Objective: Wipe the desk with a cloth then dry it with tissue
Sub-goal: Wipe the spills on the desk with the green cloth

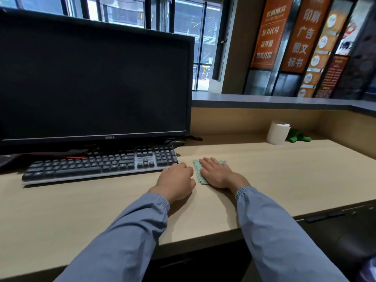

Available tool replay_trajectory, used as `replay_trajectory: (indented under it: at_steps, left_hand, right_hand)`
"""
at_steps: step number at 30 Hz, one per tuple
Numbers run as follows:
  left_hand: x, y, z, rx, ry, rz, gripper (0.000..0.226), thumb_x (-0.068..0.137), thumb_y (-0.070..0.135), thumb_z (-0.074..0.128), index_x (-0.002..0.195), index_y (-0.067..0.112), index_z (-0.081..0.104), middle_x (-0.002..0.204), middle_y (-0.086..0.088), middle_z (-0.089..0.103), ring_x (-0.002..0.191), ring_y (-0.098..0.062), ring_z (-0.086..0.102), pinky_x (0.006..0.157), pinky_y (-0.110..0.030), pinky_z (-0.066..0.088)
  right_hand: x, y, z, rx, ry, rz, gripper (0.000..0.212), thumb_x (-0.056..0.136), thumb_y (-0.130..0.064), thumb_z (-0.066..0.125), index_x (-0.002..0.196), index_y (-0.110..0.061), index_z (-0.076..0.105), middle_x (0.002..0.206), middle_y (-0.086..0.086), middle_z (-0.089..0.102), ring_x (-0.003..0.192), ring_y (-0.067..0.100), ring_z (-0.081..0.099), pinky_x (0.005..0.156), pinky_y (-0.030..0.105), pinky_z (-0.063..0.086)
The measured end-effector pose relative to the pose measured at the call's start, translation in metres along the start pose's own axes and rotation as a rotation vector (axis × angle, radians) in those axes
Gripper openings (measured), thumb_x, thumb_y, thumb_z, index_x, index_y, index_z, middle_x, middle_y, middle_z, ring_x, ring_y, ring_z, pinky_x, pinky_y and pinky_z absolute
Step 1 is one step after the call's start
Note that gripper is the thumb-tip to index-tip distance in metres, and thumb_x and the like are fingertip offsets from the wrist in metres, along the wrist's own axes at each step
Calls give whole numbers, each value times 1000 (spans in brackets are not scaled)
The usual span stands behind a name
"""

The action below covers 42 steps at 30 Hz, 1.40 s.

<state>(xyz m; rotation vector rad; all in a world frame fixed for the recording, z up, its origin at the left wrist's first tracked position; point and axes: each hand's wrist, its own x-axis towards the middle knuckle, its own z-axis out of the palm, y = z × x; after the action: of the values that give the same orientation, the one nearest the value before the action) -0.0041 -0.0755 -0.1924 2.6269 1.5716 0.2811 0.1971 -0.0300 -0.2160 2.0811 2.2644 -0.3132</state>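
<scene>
Cloth (198,169) flat under right hand (215,173), on desk (284,169).

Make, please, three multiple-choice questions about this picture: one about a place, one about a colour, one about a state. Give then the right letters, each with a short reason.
1. Where does the tissue roll stand?
A. on the keys
B. at the back of the desk, right of the monitor
C. on the floor

2. What colour is the cloth?
A. white
B. blue-green
C. orange

3. How is the right hand?
A. flat on the cloth, fingers straight
B. raised, holding tissue
C. typing

Answers:
1 B: the white roll stands near the back panel, beyond the screen's right edge.
2 B: the edges that show beside the hand are blue-green.
3 A: the palm presses the cloth onto the desk.
</scene>
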Motion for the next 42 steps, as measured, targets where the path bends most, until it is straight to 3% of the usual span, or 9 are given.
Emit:
replay_trajectory:
  at_steps: [19,27,38,42]
  left_hand:
    - [94,-9,15,161,58,59,41,104,36,41,138,23,60,139,-3,56,132,-24,44,110,-44,33]
    - [124,-15,17,240,42,49,39,105,36,37,135,26,59,140,0,55,130,-26,40,103,-50,29]
    - [132,-29,19,205,19,41,39,106,34,36,133,25,63,135,-1,57,129,-26,42,102,-51,30]
    - [117,-23,18,187,32,54,38,105,34,37,130,24,65,132,-1,58,128,-26,43,101,-52,29]
  right_hand:
    - [70,19,-16,-21,3,-63,58,110,-44,14,166,-28,4,174,-5,-1,159,16,-3,126,49,-1]
    - [113,37,-29,-26,-9,-71,60,109,-47,14,166,-30,5,174,-4,0,159,14,-3,126,46,0]
    - [147,42,-43,-61,-40,20,61,109,-50,13,163,-24,20,170,8,21,155,26,19,124,47,10]
    - [141,37,-41,-59,-26,19,59,110,-47,12,165,-25,16,171,7,17,157,26,14,125,47,7]
